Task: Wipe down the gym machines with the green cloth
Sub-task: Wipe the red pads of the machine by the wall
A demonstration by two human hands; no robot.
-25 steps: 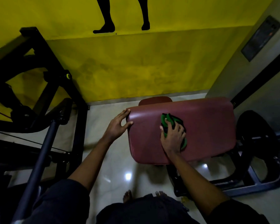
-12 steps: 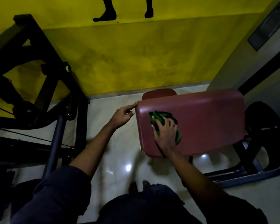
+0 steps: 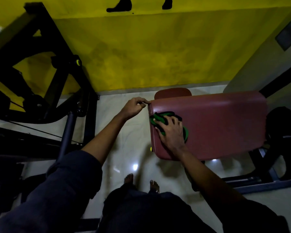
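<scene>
Here, well to the left of the red pad, stands a black machine frame with a small yellow knob on it, and a grey bar slants down from that frame toward the near side. Nearer the pad, the left hand reaches in over the pale floor, its fingers curled in; the tips of forefinger and thumb meet at the pad's far left corner, and whether they pinch the edge or only touch it I cannot tell. The green cloth lies bunched on the pad's top, close to its left edge. The right hand lies on the cloth with its fingers spread and nearly straight, pressing it down against the pad rather than gripping it; green folds show beyond the fingertips and beside the palm. Just behind the pad's far left corner a smaller red cushion peeks out, and behind that rises the yellow wall. On the near side of the pad, two bare feet stand on the floor. To the right of the pad sits a dark rounded machine part, and below it a grey base frame rests on the floor.
</scene>
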